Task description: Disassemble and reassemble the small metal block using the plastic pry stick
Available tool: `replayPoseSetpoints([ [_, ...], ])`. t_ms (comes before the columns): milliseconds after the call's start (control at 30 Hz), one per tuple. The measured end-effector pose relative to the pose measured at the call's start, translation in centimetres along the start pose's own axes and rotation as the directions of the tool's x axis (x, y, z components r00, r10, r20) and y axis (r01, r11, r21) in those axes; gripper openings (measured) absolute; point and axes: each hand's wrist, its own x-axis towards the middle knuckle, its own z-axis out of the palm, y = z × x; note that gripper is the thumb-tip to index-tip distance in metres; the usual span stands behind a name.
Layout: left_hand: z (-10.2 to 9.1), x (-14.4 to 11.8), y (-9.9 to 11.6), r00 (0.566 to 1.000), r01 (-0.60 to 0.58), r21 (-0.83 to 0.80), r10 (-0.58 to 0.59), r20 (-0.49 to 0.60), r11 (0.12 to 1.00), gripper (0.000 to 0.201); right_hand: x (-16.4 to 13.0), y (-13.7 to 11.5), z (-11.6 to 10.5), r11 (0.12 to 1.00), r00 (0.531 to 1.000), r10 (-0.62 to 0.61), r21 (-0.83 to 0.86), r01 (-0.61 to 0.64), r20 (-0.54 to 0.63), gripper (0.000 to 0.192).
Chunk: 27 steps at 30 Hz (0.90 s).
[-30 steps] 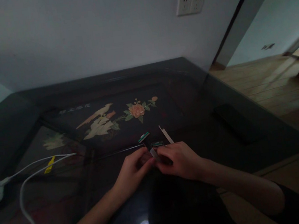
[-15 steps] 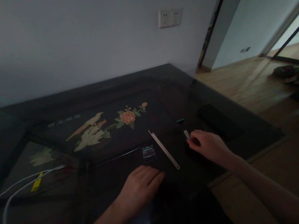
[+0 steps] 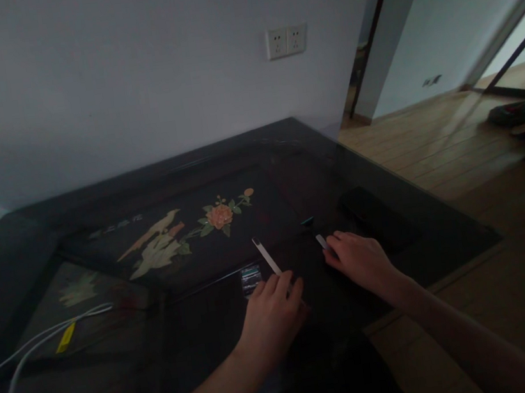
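Note:
My right hand (image 3: 360, 258) is closed around the handle of a razor (image 3: 321, 242), whose dark head with a greenish strip points away over the black tabletop (image 3: 270, 179). My left hand (image 3: 272, 311) has its fingers curled over the near part of a flat, pale, narrow strip (image 3: 267, 256); the strip's far end sticks out past the fingers. Just left of it lies a small clear case (image 3: 251, 280) that looks like a razor cartridge pack, partly covered by the left hand. Between the two hands is a short gap of dark tabletop.
A dark flat oblong object (image 3: 374, 214) lies right of the razor. White cables (image 3: 60, 316) with a yellow tag (image 3: 65, 337) run along the left. A bird-and-flower inlay (image 3: 219, 216) marks the tabletop. Behind stand a wall and a double socket (image 3: 286, 41).
My left hand has moved right and onto the pale strip, covering its near end. The right hand keeps hold of the razor. The view has shifted slightly.

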Motion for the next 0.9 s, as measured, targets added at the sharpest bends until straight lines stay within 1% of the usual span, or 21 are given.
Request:
replayPoseSetpoints([
  [133, 0.3, 0.0, 0.2, 1.0, 0.028, -0.019, -0.027, 0.016, 0.999, 0.036, -0.3, 0.1, -0.2, 1.0, 1.0, -0.021, -0.009, 0.021, -0.002, 0.024],
  [233, 0.5, -0.3, 0.0, 1.0, 0.024, -0.045, -0.024, 0.003, 0.999, 0.034, -0.4, 0.2, -0.3, 1.0, 1.0, -0.023, -0.004, 0.023, 0.0, 0.029],
  [333, 0.7, -0.6, -0.3, 0.998, 0.007, -0.078, -0.011, -0.056, 0.997, 0.029, -0.4, 0.2, -0.4, 1.0, 1.0, -0.016, 0.007, 0.016, 0.002, 0.031],
  [433, 0.5, -0.9, -0.6, 0.993, 0.003, -0.108, -0.016, -0.119, 0.994, 0.023, -0.4, 0.2, -0.5, 1.0, 1.0, 0.003, 0.023, -0.003, -0.004, 0.032],
  [467, 0.3, -0.8, -0.7, 0.994, 0.022, -0.109, -0.034, -0.107, 0.994, 0.019, -0.5, 0.2, -0.6, 0.999, 1.0, 0.012, 0.031, -0.011, -0.008, 0.032],
  [533, -0.4, -0.7, -0.9, 0.995, 0.093, -0.084, -0.097, -0.033, 0.992, 0.014, -0.5, 0.2, -0.7, 0.998, 0.999, 0.03, 0.052, -0.029, -0.018, 0.032],
  [600, -1.2, -0.2, -1.1, 0.984, 0.172, -0.026, -0.17, 0.046, 0.985, 0.018, -0.5, 0.1, -0.7, 0.996, 0.998, 0.048, 0.076, -0.045, -0.03, 0.031],
  [667, -1.8, 0.6, -1.3, 0.973, 0.219, 0.019, -0.219, 0.068, 0.976, 0.021, -0.4, 0.0, -0.5, 0.993, 0.997, 0.066, 0.101, -0.061, -0.044, 0.031],
  [733, -2.2, 1.5, -1.6, 0.967, 0.242, 0.058, -0.245, 0.073, 0.969, 0.024, -0.5, 0.0, -0.2, 0.989, 0.995, 0.083, 0.127, -0.075, -0.06, 0.032],
  [800, -2.4, 2.4, -2.0, 0.971, 0.221, 0.086, -0.228, 0.079, 0.972, 0.021, -0.6, 0.1, 0.2, 0.985, 0.992, 0.097, 0.151, -0.084, -0.076, 0.034],
  [833, -2.5, 2.8, -2.3, 0.978, 0.185, 0.093, -0.193, 0.082, 0.978, 0.017, -0.6, 0.2, 0.3, 0.983, 0.991, 0.1, 0.164, -0.085, -0.085, 0.035],
  [900, -2.8, 3.3, -2.9, 0.992, 0.07, 0.097, -0.079, 0.094, 0.993, 0.013, -0.8, 0.3, 0.7, 0.978, 0.989, 0.105, 0.189, -0.085, -0.102, 0.036],
])
